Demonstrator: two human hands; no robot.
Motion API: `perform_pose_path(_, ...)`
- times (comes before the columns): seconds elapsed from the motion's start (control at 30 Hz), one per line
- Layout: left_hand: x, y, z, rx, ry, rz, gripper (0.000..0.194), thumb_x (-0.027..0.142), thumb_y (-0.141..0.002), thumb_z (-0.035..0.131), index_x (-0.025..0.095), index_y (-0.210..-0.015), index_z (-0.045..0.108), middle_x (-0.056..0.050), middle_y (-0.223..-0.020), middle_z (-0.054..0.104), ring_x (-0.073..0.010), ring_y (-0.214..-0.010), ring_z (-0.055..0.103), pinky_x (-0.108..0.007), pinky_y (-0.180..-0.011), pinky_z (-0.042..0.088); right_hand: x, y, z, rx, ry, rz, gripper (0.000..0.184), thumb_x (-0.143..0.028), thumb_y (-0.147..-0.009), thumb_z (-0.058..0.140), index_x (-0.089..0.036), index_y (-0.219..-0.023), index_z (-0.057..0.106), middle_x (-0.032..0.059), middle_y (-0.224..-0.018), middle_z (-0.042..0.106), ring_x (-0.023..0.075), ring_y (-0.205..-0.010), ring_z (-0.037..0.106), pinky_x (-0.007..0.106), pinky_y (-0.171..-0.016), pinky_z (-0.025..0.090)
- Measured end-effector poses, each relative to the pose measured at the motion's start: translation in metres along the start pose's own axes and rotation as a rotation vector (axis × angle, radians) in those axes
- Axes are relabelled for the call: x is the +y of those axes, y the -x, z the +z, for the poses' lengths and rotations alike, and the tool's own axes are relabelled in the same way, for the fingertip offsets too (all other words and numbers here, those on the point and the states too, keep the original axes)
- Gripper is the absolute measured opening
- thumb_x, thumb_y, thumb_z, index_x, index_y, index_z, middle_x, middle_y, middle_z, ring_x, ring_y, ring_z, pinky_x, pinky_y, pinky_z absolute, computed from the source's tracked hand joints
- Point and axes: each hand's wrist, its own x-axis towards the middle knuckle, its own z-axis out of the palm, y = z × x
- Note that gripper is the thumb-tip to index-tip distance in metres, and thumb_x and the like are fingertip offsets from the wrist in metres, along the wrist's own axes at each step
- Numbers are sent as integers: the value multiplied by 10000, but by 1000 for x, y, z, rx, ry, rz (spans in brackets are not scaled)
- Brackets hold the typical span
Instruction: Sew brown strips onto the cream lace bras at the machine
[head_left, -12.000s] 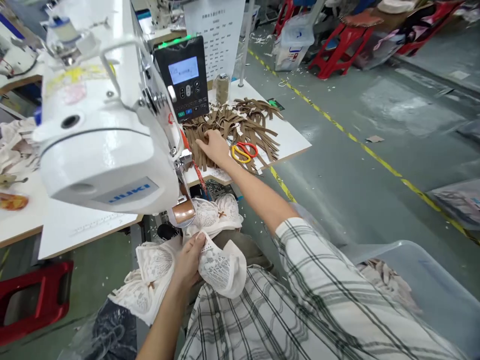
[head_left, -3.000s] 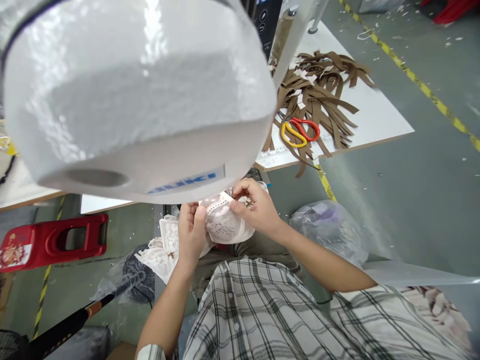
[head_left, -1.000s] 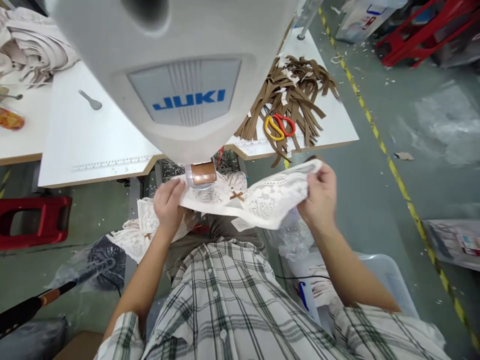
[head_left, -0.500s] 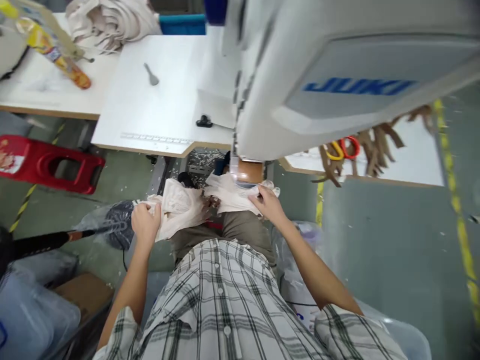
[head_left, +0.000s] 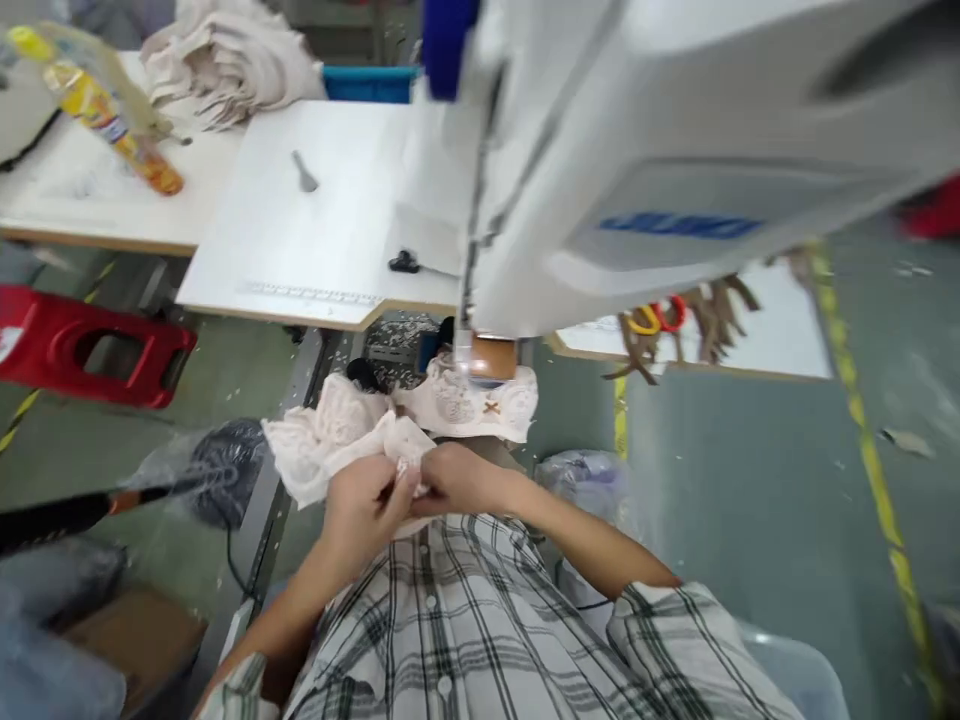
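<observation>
My left hand (head_left: pixel 365 505) and my right hand (head_left: pixel 456 480) meet just above my lap, both pinched on the edge of a white lace garment (head_left: pixel 330 445). The lace bunches to the left of my hands. Another lace piece with a small brown bow (head_left: pixel 480 405) hangs under the copper-coloured part (head_left: pixel 491 357) of the white sewing machine (head_left: pixel 675 170), which fills the upper right of the view. The picture is blurred by motion.
A white work table (head_left: pixel 300 230) holds a black clip (head_left: pixel 403 264); brown strips and red-and-yellow scissors (head_left: pixel 660 315) lie on its right part. Folded pale fabric (head_left: pixel 232 60) is at the back. A red stool (head_left: pixel 90 345) stands on the left floor.
Half a second ago my hands were apart, spreading lace under the machine. Now they have come together in front of my body on one piece. The view has tilted slightly.
</observation>
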Motion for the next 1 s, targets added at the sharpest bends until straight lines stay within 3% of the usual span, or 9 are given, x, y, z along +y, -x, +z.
perform_pose_path(0.1, 30, -42, 13, 76, 381, 9, 269, 456, -866, 636, 190, -910, 639, -55, -898, 664, -204, -884, 597, -307, -796, 449, -20, 33, -44, -3, -2, 33, 560, -575, -976, 404, -160, -639, 571, -8, -537, 502, 99, -516, 370, 263, -539, 264)
perform_pose_path(0.23, 68, -91, 57, -659, 1070, -240, 458, 564, -786, 700, 132, -939, 686, -78, -813, 696, -197, -746, 638, -293, -689, 489, -34, 113, -98, 178, -236, 188, 453, -491, -983, 445, -165, -680, 530, -49, -554, 451, 70, -523, 374, 220, -533, 275)
perform_pose_path(0.27, 77, -97, 70, -735, 1190, -304, 473, 557, -752, 739, 128, -942, 687, -76, -799, 702, -183, -708, 639, -286, -681, 491, -33, 131, -108, 168, -327, 194, 425, -489, -977, 457, -164, -721, 552, -46, -585, 493, 70, -539, 410, 209, -541, 304)
perform_pose_path(0.4, 93, -105, 102, -559, 1313, -379, 474, 480, -674, 836, 166, -992, 677, -52, -855, 724, -178, -772, 659, -280, -744, 504, 15, 155, -140, 136, -338, 286, 387, -513, -946, 501, -168, -867, 657, 6, -731, 661, 115, -620, 544, 236, -605, 404)
perform_pose_path(0.5, 91, -104, 108, -490, 1225, -390, 443, 520, -706, 805, 167, -931, 661, -36, -819, 710, -165, -751, 641, -261, -716, 493, 90, 125, -173, 771, 111, 657, 343, -443, -906, 587, -173, -1108, 650, 97, -1039, 698, 220, -907, 615, 322, -789, 454)
perform_pose_path(0.57, 88, -101, 107, -494, 1151, -400, 430, 550, -731, 775, 158, -837, 634, -22, -750, 676, -143, -676, 605, -241, -655, 468, 139, 98, -200, 966, 342, 773, 478, -407, -868, 638, -129, -1253, 585, 175, -1213, 642, 298, -1102, 566, 378, -895, 439)
perform_pose_path(0.7, 82, -91, 94, -483, 1010, -380, 421, 546, -771, 742, 159, -762, 577, 29, -650, 565, -96, -577, 496, -207, -571, 391, 190, 72, -242, 897, 478, 908, 363, -300, -915, 518, -82, -1175, 648, 214, -1157, 650, 332, -1061, 565, 413, -873, 430)
perform_pose_path(0.9, 71, -75, 65, -291, 755, -200, 314, 433, -908, 622, 197, -1113, 598, 39, -723, 536, -119, -660, 509, -227, -640, 421, 142, 120, -225, 1006, 480, 760, 428, -234, -971, 340, -153, -1257, 647, 149, -1200, 688, 286, -1046, 603, 395, -864, 434)
perform_pose_path(1.0, 71, -72, 46, -129, 500, 39, 316, 370, -964, 524, 216, -1232, 591, -34, -874, 651, -175, -811, 617, -301, -760, 493, 72, 145, -188, 600, 237, 577, 369, -185, -920, 411, -206, -1129, 715, 65, -1056, 756, 201, -841, 648, 315, -719, 435)
